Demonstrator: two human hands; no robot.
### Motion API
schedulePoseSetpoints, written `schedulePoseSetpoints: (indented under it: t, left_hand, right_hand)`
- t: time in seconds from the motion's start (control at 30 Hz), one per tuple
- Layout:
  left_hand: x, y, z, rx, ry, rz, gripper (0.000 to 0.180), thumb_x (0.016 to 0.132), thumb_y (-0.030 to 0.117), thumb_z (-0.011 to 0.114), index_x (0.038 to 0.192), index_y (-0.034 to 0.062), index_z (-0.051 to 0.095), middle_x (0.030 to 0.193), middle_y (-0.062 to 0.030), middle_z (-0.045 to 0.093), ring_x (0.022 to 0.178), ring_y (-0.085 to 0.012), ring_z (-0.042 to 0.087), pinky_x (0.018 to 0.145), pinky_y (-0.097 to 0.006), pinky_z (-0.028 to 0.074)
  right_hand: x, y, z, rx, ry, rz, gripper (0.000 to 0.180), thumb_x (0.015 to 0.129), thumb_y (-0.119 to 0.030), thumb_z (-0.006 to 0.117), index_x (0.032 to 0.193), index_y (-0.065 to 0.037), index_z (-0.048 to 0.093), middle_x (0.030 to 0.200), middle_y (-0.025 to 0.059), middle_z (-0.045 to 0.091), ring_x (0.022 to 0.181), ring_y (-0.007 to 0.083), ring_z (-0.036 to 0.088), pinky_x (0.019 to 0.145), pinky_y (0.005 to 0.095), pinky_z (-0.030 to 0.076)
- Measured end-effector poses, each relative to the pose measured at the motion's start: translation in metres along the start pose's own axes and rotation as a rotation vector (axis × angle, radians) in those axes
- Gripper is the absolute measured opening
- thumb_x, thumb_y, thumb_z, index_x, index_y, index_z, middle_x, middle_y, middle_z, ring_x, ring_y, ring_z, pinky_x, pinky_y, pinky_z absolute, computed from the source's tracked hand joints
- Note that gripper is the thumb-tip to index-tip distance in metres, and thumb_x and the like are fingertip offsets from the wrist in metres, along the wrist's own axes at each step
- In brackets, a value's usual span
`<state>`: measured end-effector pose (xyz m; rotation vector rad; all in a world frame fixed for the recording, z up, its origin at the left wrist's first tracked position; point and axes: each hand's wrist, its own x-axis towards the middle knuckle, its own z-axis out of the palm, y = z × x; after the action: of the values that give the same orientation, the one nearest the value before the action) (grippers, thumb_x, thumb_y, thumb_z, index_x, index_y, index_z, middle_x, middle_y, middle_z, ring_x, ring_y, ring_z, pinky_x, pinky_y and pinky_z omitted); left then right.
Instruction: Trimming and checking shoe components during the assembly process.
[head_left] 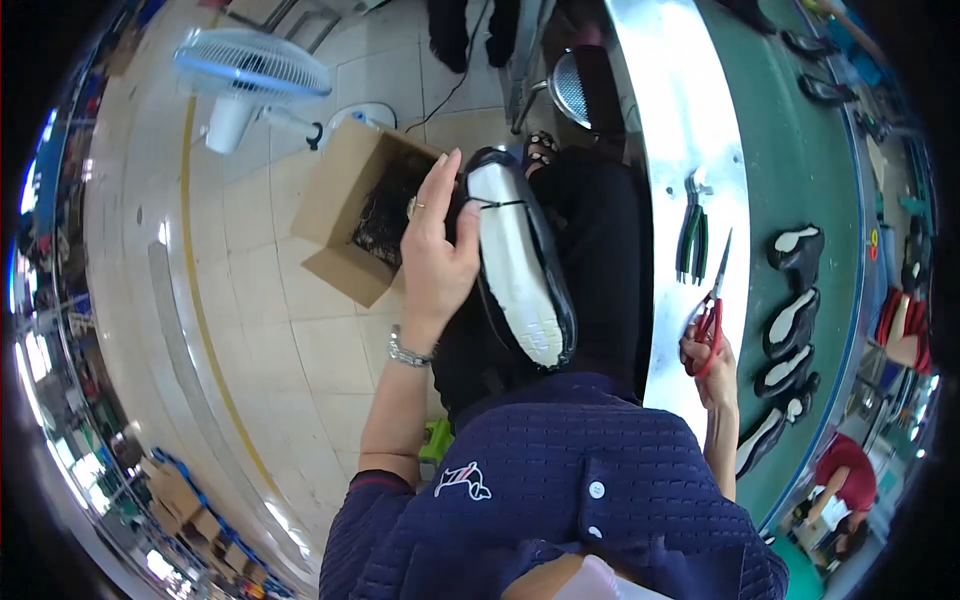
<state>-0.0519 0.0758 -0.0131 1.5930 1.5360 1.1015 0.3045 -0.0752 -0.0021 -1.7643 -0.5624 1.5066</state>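
A black shoe upper with a bare white underside [512,260] lies sole-up on my lap. A thin black cord crosses its far end. My left hand [438,245] is beside it with fingers stretched out and the thumb apart, by the shoe's left edge; whether the thumb presses on it I cannot tell. On the right, at the metal bench, my right hand [712,365] is closed on the red handles of a pair of scissors [710,318]. The blades point away from me. Just beyond them on the bench lie pliers with dark green handles [692,240].
A metal bench [675,90] runs along my right, beside a green conveyor belt [770,180] carrying several black shoe uppers [792,320]. To my left stand an open cardboard box [335,190] with dark contents and a fan [250,70]. A stool [570,90] is ahead; a co-worker [845,475] is far right.
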Motion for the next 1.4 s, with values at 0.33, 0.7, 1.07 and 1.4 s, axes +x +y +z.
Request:
schedulePoseSetpoints:
  t: [0.33, 0.7, 1.07, 1.4]
  left_hand:
    - [-0.057, -0.001, 0.024, 0.043, 0.098, -0.064, 0.07, 0.093, 0.025, 0.059, 0.145, -0.0072, 0.025, 0.146, -0.0284, 0.034, 0.134, -0.0405, 0.037, 0.11, -0.041, 0.032]
    - [-0.037, 0.004, 0.02, 0.232, 0.104, 0.118, 0.06, 0.092, 0.025, 0.061, 0.141, 0.0006, 0.04, 0.149, -0.0228, 0.033, 0.133, -0.0395, 0.038, 0.108, -0.043, 0.034]
    - [-0.009, 0.021, 0.005, 0.382, 0.541, 0.317, 0.012, 0.091, 0.002, 0.058, 0.081, -0.0027, 0.059, 0.088, -0.0127, 0.064, 0.076, -0.026, 0.06, 0.064, -0.034, 0.048]
    - [0.019, -0.015, -0.088, 0.665, 0.708, 0.319, 0.014, 0.092, 0.002, 0.061, 0.103, -0.0029, 0.068, 0.112, -0.016, 0.058, 0.095, -0.0226, 0.059, 0.073, -0.031, 0.052]
  right_hand:
    - [-0.004, -0.076, 0.133, -0.125, -0.829, 0.382, 0.078, 0.082, -0.074, 0.054, 0.116, -0.004, 0.055, 0.073, -0.0049, 0.044, 0.06, 0.0057, 0.048, 0.052, 0.0194, 0.042]
    - [-0.006, -0.057, 0.146, -0.329, -0.505, -0.042, 0.044, 0.097, -0.045, 0.052, 0.078, -0.005, 0.051, 0.055, -0.0014, 0.048, 0.042, 0.0079, 0.048, 0.039, 0.0225, 0.038]
    - [0.06, 0.011, 0.003, -0.87, 0.469, -0.445, 0.045, 0.084, -0.025, 0.073, 0.114, 0.006, 0.062, 0.087, 0.0133, 0.066, 0.074, 0.0187, 0.06, 0.069, 0.0315, 0.049]
    - [0.063, 0.062, -0.042, -1.018, 0.747, -0.505, 0.038, 0.086, -0.017, 0.068, 0.12, -0.001, 0.062, 0.109, 0.0192, 0.063, 0.1, 0.0318, 0.062, 0.086, 0.0385, 0.048]
